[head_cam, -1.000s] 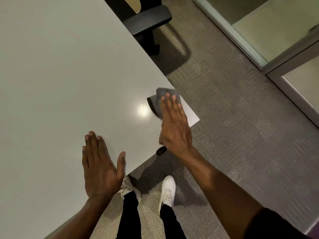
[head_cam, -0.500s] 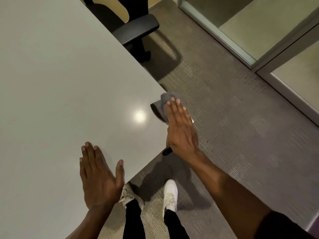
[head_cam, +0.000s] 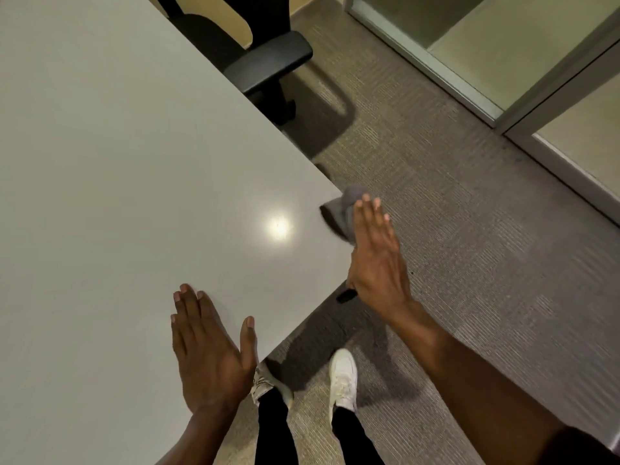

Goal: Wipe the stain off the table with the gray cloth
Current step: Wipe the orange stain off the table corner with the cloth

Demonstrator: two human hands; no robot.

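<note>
The gray cloth [head_cam: 340, 213] lies bunched at the right corner of the pale table [head_cam: 117, 162], partly over the edge. My right hand [head_cam: 377, 256] rests flat on it with fingers straight, pressing its near part against the corner; the fingers cover much of the cloth. My left hand [head_cam: 208, 350] lies flat on the tabletop near the front edge, fingers together and thumb spread, holding nothing. No stain shows on the table; only a bright light reflection [head_cam: 278, 226] sits left of the cloth.
A black office chair [head_cam: 265, 62] stands at the table's far right side. Gray carpet [head_cam: 469, 263] spreads to the right, bounded by a glass partition with a metal frame [head_cam: 503, 119]. My white shoes [head_cam: 342, 377] stand below the table's front edge.
My right hand has slid the cloth rightward to the table corner, so it now hangs partly past the edge and is more bunched. The left hand stays flat in place.
</note>
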